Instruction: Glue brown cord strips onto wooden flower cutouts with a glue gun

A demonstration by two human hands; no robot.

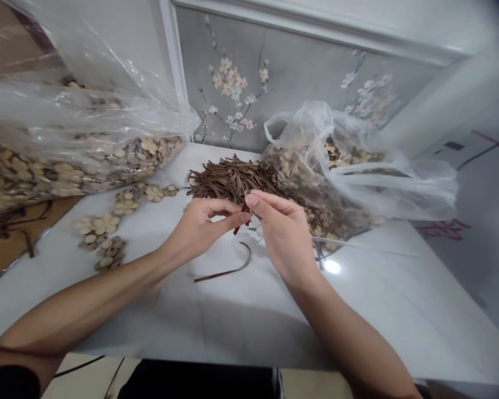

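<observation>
Over the middle of the white table, my left hand (pixel 210 224) and my right hand (pixel 280 227) meet fingertip to fingertip. Both pinch a short brown strip (pixel 244 213), which looks folded; the fingers cover much of it. Just behind the hands lies a heap of brown strips (pixel 233 176). One loose, curved strip (pixel 227 272) rests on the table below my hands. To the left sit cream flower-shaped pieces (pixel 103 223) and small round beads (pixel 109 252).
A large clear plastic bag (pixel 87 158) full of flower pieces stands at the left. Another plastic bag (pixel 357 183) of similar pieces leans at the back right. A thin white stick (pixel 370 247) lies on the table (pixel 399 310). Behind rises a flower-patterned panel (pixel 299 66).
</observation>
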